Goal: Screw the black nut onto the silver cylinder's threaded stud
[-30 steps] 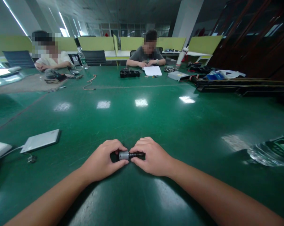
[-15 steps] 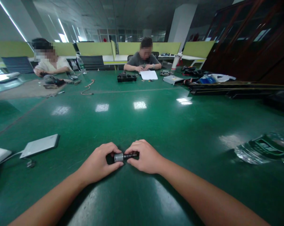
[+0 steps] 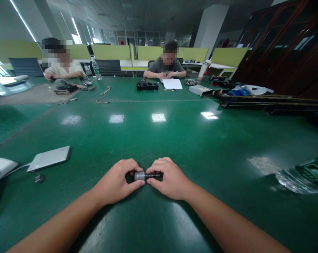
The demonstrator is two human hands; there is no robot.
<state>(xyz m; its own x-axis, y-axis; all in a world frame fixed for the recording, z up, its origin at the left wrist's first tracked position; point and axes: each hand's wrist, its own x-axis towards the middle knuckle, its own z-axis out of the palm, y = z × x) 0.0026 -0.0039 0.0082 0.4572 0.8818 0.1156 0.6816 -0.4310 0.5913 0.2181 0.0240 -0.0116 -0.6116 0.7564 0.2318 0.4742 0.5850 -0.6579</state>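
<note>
Close in front of me, my left hand (image 3: pixel 122 181) pinches a short silver metal cylinder (image 3: pixel 139 175) between thumb and fingers. From its right end a thin dark ribbed shaft (image 3: pixel 154 175) sticks out, and the thumb and fingers of my right hand (image 3: pixel 172 179) are closed around that shaft. The two parts lie in one line, almost level, low over the green tabletop (image 3: pixel 138 137). My thumbs nearly meet where cylinder and shaft join. Fingers hide part of both, and I cannot tell the exact kind of device.
At left lie a flat white slab (image 3: pixel 50 158) and a white box (image 3: pixel 2 168) with a cable. A plastic bottle (image 3: pixel 304 177) rests on its side at right. Across the table sit two people, near a black tray (image 3: pixel 147 85), paper (image 3: pixel 172 83) and dark bars (image 3: pixel 254 102).
The view has turned slightly left, so everything appears farther right. Both hands keep the same grip on the cylinder and shaft.
</note>
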